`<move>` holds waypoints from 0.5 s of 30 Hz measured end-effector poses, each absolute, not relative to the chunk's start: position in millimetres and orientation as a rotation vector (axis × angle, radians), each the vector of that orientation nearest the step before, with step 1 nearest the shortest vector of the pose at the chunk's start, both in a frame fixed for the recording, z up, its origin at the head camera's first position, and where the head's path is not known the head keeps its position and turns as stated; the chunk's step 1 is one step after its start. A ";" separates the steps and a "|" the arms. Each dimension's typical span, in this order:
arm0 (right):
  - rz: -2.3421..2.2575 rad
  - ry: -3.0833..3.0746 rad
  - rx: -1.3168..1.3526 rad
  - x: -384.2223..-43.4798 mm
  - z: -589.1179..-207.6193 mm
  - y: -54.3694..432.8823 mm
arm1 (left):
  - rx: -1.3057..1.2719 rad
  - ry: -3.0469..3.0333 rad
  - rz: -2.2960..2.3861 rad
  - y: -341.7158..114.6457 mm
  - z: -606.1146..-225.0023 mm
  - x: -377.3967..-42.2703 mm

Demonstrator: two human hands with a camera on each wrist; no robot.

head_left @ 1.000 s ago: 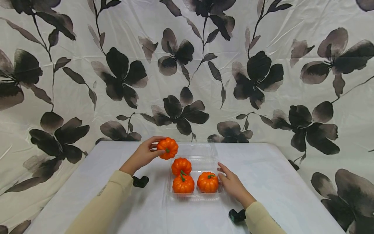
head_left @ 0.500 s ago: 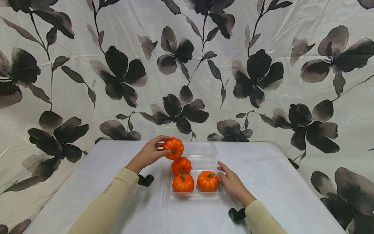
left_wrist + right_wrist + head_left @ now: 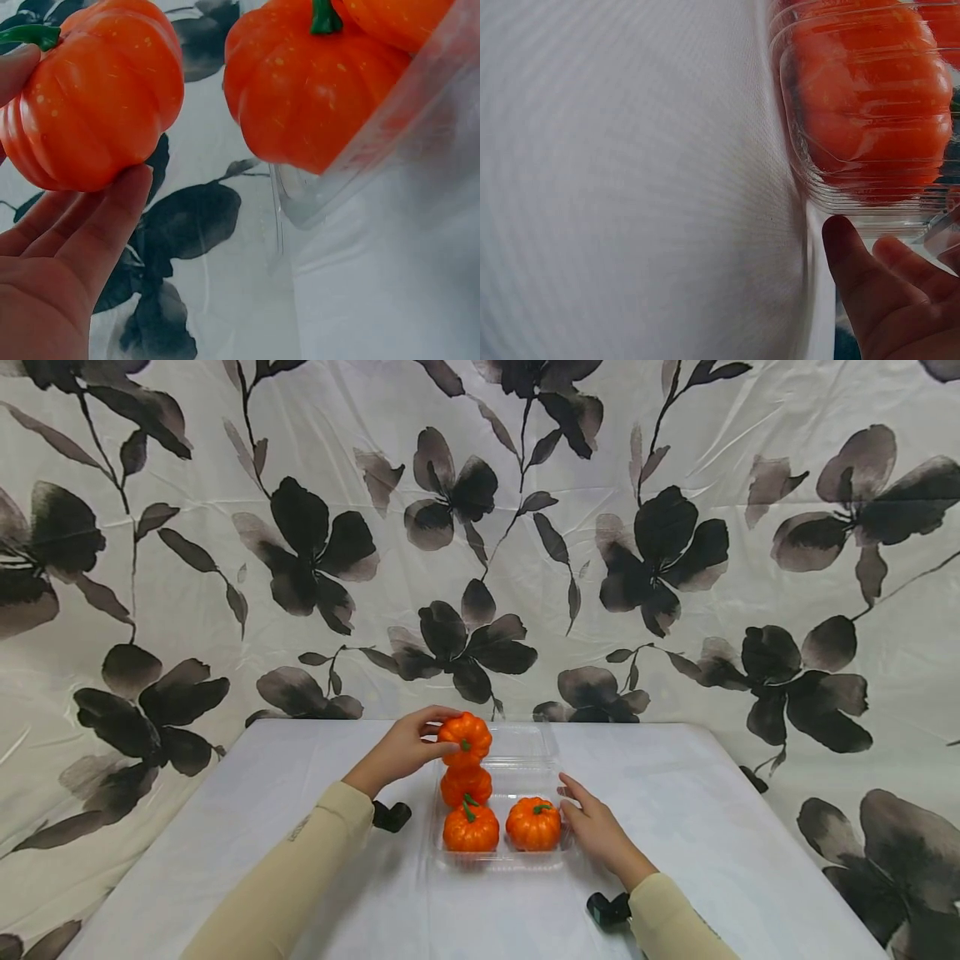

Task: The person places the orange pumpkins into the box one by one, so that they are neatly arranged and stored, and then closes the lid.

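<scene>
My left hand (image 3: 405, 747) grips a small orange pumpkin (image 3: 471, 731) with a green stem, thumb on one side and fingers on the other. It is up over the back left of a clear plastic clamshell container (image 3: 525, 862). Inside sit a back-left pumpkin (image 3: 467, 787), a front-left pumpkin (image 3: 471, 833) and a front-right pumpkin (image 3: 532, 827). In the left wrist view the held pumpkin (image 3: 97, 97) is apart from the container's pumpkins. At the container's right side, my right hand (image 3: 600, 835) has its fingers extended; in the right wrist view the fingertips (image 3: 840, 232) are at the plastic wall.
The container's clear lid (image 3: 517, 743) lies folded back on the far side. A white cloth covers the table (image 3: 675, 810). Behind it hangs a floral sheet (image 3: 555, 635). Black wrist devices (image 3: 609, 910) are on both wrists.
My left hand has carried the held pumpkin rightward, from left of the container to over its back left part. My right hand and the other pumpkins have stayed in place.
</scene>
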State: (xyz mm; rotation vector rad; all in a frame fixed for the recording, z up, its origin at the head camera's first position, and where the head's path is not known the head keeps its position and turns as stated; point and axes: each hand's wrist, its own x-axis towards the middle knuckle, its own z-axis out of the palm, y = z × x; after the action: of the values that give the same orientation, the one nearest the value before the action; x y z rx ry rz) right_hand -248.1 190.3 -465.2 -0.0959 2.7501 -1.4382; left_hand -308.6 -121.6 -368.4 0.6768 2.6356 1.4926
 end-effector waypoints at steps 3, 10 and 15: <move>-1.437 2.748 -0.097 -248.2 -465.3 190.3 | 0.696 2.621 1.478 -117.1 -368.4 -309.1; -1.434 2.741 -0.085 -249.0 -465.2 189.2 | 0.723 2.604 1.431 -102.2 -367.5 -310.0; -1.436 2.739 -0.080 -248.5 -464.9 189.2 | 0.760 2.614 1.368 -91.8 -367.7 -311.5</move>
State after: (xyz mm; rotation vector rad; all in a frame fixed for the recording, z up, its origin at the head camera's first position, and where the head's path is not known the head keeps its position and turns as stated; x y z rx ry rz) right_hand -248.5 189.2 -464.9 -0.0796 2.7393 -1.4360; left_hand -311.5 -91.8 -367.7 0.7601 2.6141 1.3678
